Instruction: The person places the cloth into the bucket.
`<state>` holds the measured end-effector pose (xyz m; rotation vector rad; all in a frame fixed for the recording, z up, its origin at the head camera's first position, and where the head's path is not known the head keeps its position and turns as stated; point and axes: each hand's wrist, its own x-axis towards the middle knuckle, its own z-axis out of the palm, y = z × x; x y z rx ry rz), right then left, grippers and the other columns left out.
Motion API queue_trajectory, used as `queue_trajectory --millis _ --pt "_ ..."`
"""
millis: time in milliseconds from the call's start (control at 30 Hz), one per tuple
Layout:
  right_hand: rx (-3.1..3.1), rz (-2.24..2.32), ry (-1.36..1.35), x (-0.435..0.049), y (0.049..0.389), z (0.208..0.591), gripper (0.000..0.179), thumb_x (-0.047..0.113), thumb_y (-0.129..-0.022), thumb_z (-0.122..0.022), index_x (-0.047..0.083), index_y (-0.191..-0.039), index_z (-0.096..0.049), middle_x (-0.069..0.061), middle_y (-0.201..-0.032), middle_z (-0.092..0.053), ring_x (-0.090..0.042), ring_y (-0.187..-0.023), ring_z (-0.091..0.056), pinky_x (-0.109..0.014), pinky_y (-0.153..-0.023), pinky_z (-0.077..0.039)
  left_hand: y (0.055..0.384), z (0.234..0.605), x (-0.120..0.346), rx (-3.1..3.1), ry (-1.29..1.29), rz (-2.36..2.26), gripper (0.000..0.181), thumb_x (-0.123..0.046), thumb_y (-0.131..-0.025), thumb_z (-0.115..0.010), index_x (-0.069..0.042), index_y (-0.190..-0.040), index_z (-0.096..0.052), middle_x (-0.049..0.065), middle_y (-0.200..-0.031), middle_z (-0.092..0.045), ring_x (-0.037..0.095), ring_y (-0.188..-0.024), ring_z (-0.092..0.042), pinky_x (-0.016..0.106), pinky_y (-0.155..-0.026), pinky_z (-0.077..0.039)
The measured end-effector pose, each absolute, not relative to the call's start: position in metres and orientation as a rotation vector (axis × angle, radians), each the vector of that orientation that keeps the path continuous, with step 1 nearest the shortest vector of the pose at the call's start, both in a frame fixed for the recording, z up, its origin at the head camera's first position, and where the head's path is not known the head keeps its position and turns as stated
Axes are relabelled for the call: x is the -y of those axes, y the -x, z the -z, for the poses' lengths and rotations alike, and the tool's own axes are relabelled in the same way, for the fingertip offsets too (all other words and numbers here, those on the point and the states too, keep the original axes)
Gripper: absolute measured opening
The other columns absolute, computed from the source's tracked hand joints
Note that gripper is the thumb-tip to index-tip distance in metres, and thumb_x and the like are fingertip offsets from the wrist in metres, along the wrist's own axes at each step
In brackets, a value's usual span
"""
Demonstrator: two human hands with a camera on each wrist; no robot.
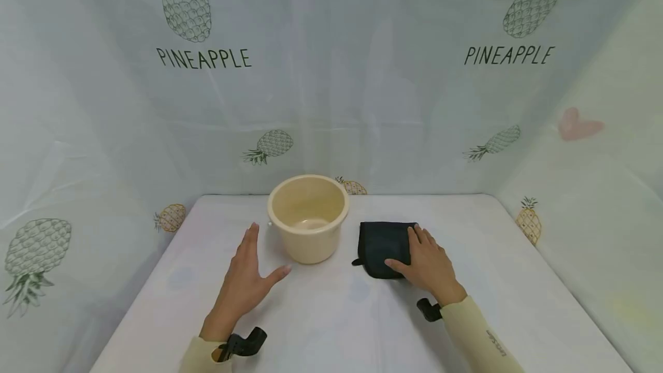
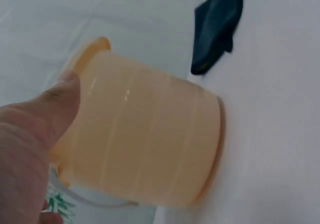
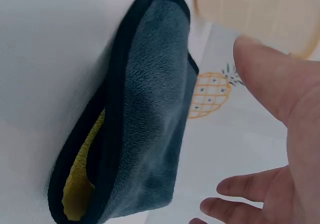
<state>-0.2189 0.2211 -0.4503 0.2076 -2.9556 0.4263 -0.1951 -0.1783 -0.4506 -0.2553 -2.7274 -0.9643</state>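
A cream plastic bucket [image 1: 311, 246] stands upright on the white table, its open top showing a bare inside. To its left, my left hand [image 1: 242, 284] is spread with thumb and fingers apart; in the left wrist view the thumb [image 2: 62, 101] overlaps the bucket's rim. Right of the bucket lies a folded dark grey cleaning cloth [image 1: 384, 249] with black edging and a small loop. My right hand [image 1: 427, 261] is over the cloth's right side, fingers extended. The right wrist view shows a gap between that hand and the cloth [image 3: 155, 94], whose fold reveals a yellow underside.
The white-covered table [image 1: 331, 321] meets a pale curtain [image 1: 357, 91] printed with pineapples at its back and sides. A thin wire-like bucket handle [image 2: 100, 204] hangs at the bucket's side. Each wrist wears a black camera mount [image 1: 248, 343].
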Motion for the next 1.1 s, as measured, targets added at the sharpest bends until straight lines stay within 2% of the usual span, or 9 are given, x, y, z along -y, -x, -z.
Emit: queue_trajectory --millis 167,300,700,933,1100 --pt "3.008 -0.442 -0.181 -0.218 0.231 0.452 0.113 0.059 -0.088 -0.079 -0.019 -0.154 -0.031 -0.04 -0.161 -0.03 -0.057 -0.146 -0.033 -0.073 -0.11 -0.038 0.202 0.441 0.165 2.646 0.219 1.123 0.122 -0.053 -0.087 -0.084 -0.009 -0.17 -0.005 0.02 -0.174 -0.011 0.046 -0.158 -0.016 0.073 -0.119 -0.024" --pt "3.042 -0.464 -0.167 -0.217 0.239 0.455 0.123 0.063 -0.084 -0.082 -0.022 -0.154 -0.026 -0.041 -0.162 -0.025 -0.057 -0.148 -0.029 -0.071 -0.113 -0.036 0.212 0.434 0.157 2.561 0.221 1.232 0.121 -0.044 -0.087 -0.086 -0.006 -0.169 -0.007 0.02 -0.174 -0.011 0.044 -0.158 -0.015 0.071 -0.121 -0.023" --pt "3.136 -0.487 -0.12 -0.217 0.253 0.464 0.143 0.066 -0.069 -0.092 -0.023 -0.155 -0.02 -0.043 -0.163 -0.016 -0.058 -0.151 -0.021 -0.07 -0.117 -0.031 0.235 0.423 0.149 2.453 0.205 1.377 0.112 -0.043 -0.088 -0.086 -0.003 -0.167 -0.017 0.018 -0.174 -0.015 0.042 -0.159 -0.014 0.068 -0.124 -0.017" --pt "3.15 -0.517 -0.117 -0.217 0.258 0.475 0.146 0.062 -0.067 -0.095 -0.025 -0.154 -0.017 -0.045 -0.162 -0.013 -0.058 -0.151 -0.023 -0.065 -0.116 -0.037 0.24 0.426 0.146 2.449 0.157 1.418 0.113 -0.04 -0.086 -0.089 -0.001 -0.166 -0.02 0.017 -0.174 -0.016 0.04 -0.16 -0.014 0.065 -0.125 -0.016" --pt "3.151 -0.516 -0.102 -0.217 0.263 0.481 0.142 0.058 -0.069 -0.095 -0.026 -0.153 -0.018 -0.046 -0.16 -0.018 -0.058 -0.149 -0.026 -0.061 -0.114 -0.042 0.243 0.426 0.146 2.438 0.151 1.428 0.11 -0.036 -0.086 -0.089 0.0 -0.166 -0.022 0.017 -0.174 -0.018 0.04 -0.16 -0.015 0.064 -0.126 -0.016"
